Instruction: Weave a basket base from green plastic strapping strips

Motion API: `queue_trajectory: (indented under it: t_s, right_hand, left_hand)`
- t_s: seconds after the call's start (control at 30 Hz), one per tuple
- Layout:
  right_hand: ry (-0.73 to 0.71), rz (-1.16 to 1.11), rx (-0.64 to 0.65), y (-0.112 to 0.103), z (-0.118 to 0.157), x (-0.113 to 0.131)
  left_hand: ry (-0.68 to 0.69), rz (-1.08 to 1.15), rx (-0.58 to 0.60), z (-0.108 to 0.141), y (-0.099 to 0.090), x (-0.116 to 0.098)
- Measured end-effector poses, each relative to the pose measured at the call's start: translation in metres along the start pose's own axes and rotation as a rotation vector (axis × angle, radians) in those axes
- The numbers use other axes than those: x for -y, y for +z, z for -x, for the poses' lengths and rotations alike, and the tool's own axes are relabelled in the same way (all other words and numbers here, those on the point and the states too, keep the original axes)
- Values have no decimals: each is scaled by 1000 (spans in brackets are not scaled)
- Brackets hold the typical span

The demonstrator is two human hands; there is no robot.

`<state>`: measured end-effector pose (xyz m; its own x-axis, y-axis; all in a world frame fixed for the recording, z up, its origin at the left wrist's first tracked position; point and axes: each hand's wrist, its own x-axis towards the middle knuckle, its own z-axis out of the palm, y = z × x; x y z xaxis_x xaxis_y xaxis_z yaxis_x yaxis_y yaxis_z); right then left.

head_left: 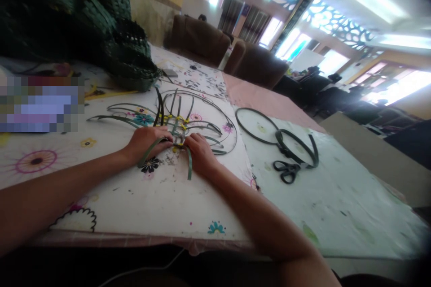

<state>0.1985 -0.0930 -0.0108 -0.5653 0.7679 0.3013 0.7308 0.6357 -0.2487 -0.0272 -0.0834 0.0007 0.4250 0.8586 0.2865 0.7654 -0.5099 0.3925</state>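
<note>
So the thing in hand is a small open lattice (181,126) of flat green strips, lying on the white floral cloth (128,208) that covers the near part of the counter; the middle is a loose little grid with bright yellow bits at a bunch of the crossings, and the strip ends fan out way past it, pretty spidery tbh; the ones on the left bow out in long curves, a few at the far side stick up, and the right-hand ones bend a bit at the tips.

Both hands are at the near edge of it; the left hand (153,140) and right hand (201,150) sit close together, fingers curled and pinching that edge, though the exact grip is partly hidden; one green end arcs over the left hand, another hangs down beside the right.

Over to the right are black-handled scissors (286,171), just beside a coiled dark strap (315,152); dark green woven baskets (133,74) are piled at far left.
</note>
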Motion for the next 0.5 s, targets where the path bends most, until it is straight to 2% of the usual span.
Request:
queue_trajectory:
  t_s: [0.2,0.4,0.5]
  right_hand:
    - [-53,-52,-35,3,0,-6]
    - [-97,144,-12,-1,2,1]
    - [-140,183,47,-5,2,4]
  left_hand:
    - [-35,9,-14,-1,1,-2]
    - [-31,-20,10,-2,1,1]
    - [-23,-24,15,-3,2,4]
